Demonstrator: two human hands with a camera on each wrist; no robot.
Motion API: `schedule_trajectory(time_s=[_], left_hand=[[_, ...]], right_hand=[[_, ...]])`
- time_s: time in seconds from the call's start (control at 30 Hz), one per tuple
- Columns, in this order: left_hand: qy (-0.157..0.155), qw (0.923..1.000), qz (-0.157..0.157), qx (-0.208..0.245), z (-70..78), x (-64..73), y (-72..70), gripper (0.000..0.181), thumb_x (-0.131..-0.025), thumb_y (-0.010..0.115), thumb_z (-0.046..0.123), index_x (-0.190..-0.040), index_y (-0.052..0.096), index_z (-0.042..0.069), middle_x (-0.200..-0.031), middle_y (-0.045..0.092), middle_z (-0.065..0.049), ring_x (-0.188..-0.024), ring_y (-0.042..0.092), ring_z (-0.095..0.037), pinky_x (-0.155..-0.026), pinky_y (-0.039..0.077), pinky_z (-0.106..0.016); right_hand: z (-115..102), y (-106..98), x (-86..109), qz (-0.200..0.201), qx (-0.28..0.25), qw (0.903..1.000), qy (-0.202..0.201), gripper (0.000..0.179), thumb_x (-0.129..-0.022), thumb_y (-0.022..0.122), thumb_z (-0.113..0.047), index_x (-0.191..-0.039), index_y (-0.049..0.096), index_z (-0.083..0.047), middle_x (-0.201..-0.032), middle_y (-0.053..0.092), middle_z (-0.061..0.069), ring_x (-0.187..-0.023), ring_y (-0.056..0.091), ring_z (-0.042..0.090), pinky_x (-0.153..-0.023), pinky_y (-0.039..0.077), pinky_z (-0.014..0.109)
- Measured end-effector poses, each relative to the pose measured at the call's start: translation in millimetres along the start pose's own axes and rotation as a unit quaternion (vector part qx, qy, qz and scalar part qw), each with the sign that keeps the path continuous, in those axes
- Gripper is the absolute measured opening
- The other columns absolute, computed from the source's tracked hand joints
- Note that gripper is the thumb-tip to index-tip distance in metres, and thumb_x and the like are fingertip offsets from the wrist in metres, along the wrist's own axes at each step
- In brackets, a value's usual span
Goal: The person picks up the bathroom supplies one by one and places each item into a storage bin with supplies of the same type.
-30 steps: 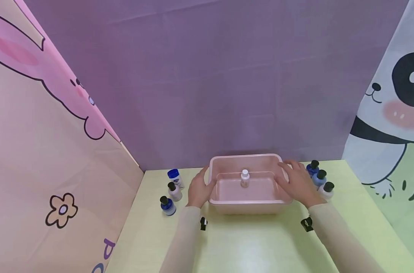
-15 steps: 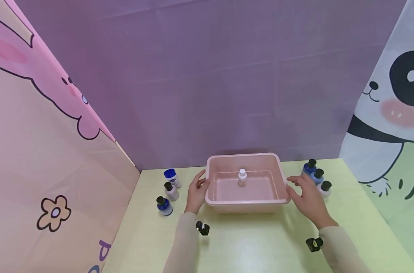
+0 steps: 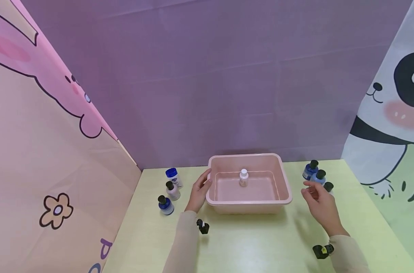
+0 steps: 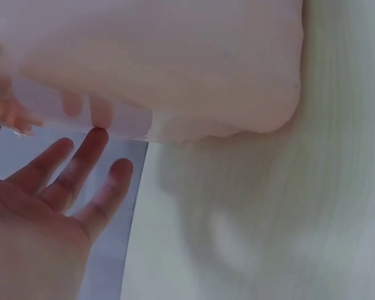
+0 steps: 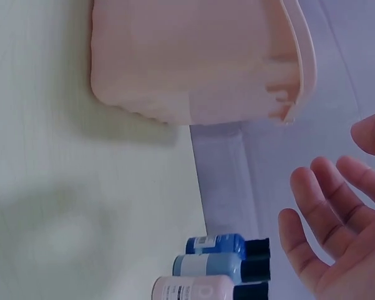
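Note:
A pink plastic basin (image 3: 251, 207) stands on the table, with a small white-capped bottle (image 3: 243, 178) upright inside. At its left rim is my left hand (image 3: 198, 193); in the left wrist view, loosely extended fingers (image 4: 90, 156) touch the outer wall, and the thumb is hidden there. My right hand (image 3: 323, 208) hovers apart from the basin, its fingers loosely curled with nothing between them. Close beyond it, a dark blue bottle (image 3: 309, 171), a light blue bottle (image 3: 318, 177) and a pale pink bottle (image 5: 190, 288) stand in a row, all black-capped.
Left of the basin stand a white jar with a blue lid (image 3: 173, 177), a pale black-capped bottle (image 3: 173, 191) and a blue black-capped bottle (image 3: 166, 206). A purple cloth (image 3: 207, 83) hangs behind the table (image 3: 241, 242), with printed cloths at both sides.
My right hand has let go of the basin's right rim and moved right, towards the bottles. My left hand stays at the left rim with its grip loosened. The basin barely shifts.

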State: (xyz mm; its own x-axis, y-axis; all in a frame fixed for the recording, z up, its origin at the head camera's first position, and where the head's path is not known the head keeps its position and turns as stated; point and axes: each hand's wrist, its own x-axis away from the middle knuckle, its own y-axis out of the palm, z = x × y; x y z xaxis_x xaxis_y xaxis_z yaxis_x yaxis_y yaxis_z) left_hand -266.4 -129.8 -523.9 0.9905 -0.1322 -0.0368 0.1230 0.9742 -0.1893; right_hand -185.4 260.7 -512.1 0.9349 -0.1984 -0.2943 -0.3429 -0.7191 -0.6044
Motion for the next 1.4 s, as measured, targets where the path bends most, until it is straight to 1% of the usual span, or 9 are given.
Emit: schedule_trajectory(time_s=[0.23, 0.47, 0.6, 0.7, 0.83, 1.07, 1.13, 1.23, 1.4], left_hand=[[-0.010, 0.9985, -0.011, 0.052, -6.2, -3.8, 2.7, 0.047, -0.102, 0.047, 0.025, -0.148, 0.039, 0.022, -0.157, 0.032, -0.005, -0.144, 0.029, -0.032, -0.114, 0.029, -0.051], [0.001, 0.9971, -0.015, 0.075, -11.4, -3.4, 7.6, 0.047, -0.102, 0.045, 0.025, -0.148, 0.038, 0.023, -0.152, 0.038, -0.016, -0.137, 0.038, -0.037, -0.111, 0.035, -0.052], [-0.002, 0.9979, -0.004, 0.064, -14.4, -1.8, 8.7, 0.046, -0.102, 0.045, 0.027, -0.147, 0.039, 0.024, -0.154, 0.037, -0.010, -0.140, 0.036, -0.034, -0.112, 0.033, -0.053], [-0.007, 0.9981, 0.002, 0.061, -25.9, -5.5, 9.1, 0.045, -0.102, 0.045, 0.030, -0.147, 0.040, 0.025, -0.156, 0.034, -0.004, -0.142, 0.032, -0.033, -0.113, 0.030, -0.054], [-0.003, 0.9974, 0.009, 0.071, -42.7, -13.6, 10.6, 0.044, -0.101, 0.045, 0.035, -0.145, 0.041, 0.030, -0.153, 0.037, -0.005, -0.139, 0.036, -0.032, -0.112, 0.032, -0.054], [0.009, 0.9977, 0.028, 0.061, -47.9, -16.8, 12.4, 0.043, -0.099, 0.044, 0.048, -0.140, 0.044, 0.037, -0.149, 0.043, -0.001, -0.134, 0.043, -0.029, -0.109, 0.037, -0.053], [0.011, 0.9978, 0.030, 0.058, -48.1, -17.0, 12.0, 0.042, -0.098, 0.043, 0.050, -0.139, 0.045, 0.040, -0.149, 0.042, 0.002, -0.135, 0.042, -0.028, -0.110, 0.036, -0.054], [0.015, 0.9979, 0.027, 0.057, -48.5, -17.5, 11.1, 0.042, -0.099, 0.042, 0.050, -0.139, 0.044, 0.040, -0.152, 0.039, 0.004, -0.137, 0.040, -0.028, -0.110, 0.034, -0.054], [0.015, 0.9976, 0.011, 0.066, -49.4, -20.0, 9.6, 0.043, -0.101, 0.041, 0.043, -0.143, 0.041, 0.034, -0.154, 0.036, 0.001, -0.138, 0.038, -0.030, -0.110, 0.035, -0.053]], right_hand=[[7.8, -11.0, 1.4, 0.014, -0.014, 0.9992, 0.036, 0.031, -0.097, 0.055, -0.027, -0.123, 0.057, -0.009, -0.089, 0.064, 0.000, -0.070, 0.053, -0.008, -0.058, 0.046, 0.016], [13.9, -22.6, 1.2, 0.040, -0.019, 0.9938, 0.101, 0.031, -0.097, 0.052, -0.027, -0.123, 0.057, -0.011, -0.085, 0.057, -0.017, -0.071, 0.051, -0.006, -0.058, 0.044, 0.016], [15.2, -24.3, 1.0, 0.052, -0.027, 0.9908, 0.122, 0.031, -0.096, 0.053, -0.028, -0.122, 0.057, -0.010, -0.083, 0.054, -0.020, -0.073, 0.049, -0.005, -0.059, 0.042, 0.015], [16.3, -24.2, 1.1, 0.051, -0.029, 0.9901, 0.128, 0.033, -0.096, 0.053, -0.027, -0.123, 0.056, -0.008, -0.083, 0.054, -0.019, -0.075, 0.048, -0.006, -0.060, 0.043, 0.014], [18.5, -24.5, -0.1, 0.056, -0.022, 0.9889, 0.136, 0.034, -0.096, 0.054, -0.026, -0.124, 0.055, -0.008, -0.085, 0.056, -0.016, -0.074, 0.047, -0.009, -0.060, 0.043, 0.014], [23.0, -29.2, -6.9, 0.045, 0.000, 0.9880, 0.148, 0.039, -0.097, 0.049, -0.029, -0.128, 0.051, -0.006, -0.081, 0.053, -0.025, -0.069, 0.047, -0.013, -0.057, 0.043, 0.018], [24.3, -30.1, -8.6, 0.041, -0.001, 0.9878, 0.150, 0.040, -0.097, 0.049, -0.029, -0.129, 0.050, -0.006, -0.082, 0.057, -0.020, -0.067, 0.048, -0.013, -0.056, 0.044, 0.019], [27.1, -30.6, -10.7, 0.036, 0.003, 0.9871, 0.156, 0.042, -0.097, 0.049, -0.029, -0.131, 0.049, -0.005, -0.091, 0.064, -0.002, -0.066, 0.048, -0.012, -0.056, 0.044, 0.020], [34.1, -32.9, -14.0, 0.028, 0.015, 0.9856, 0.166, 0.048, -0.097, 0.049, -0.030, -0.136, 0.045, -0.003, -0.106, 0.063, 0.021, -0.064, 0.045, -0.012, -0.054, 0.043, 0.022]])
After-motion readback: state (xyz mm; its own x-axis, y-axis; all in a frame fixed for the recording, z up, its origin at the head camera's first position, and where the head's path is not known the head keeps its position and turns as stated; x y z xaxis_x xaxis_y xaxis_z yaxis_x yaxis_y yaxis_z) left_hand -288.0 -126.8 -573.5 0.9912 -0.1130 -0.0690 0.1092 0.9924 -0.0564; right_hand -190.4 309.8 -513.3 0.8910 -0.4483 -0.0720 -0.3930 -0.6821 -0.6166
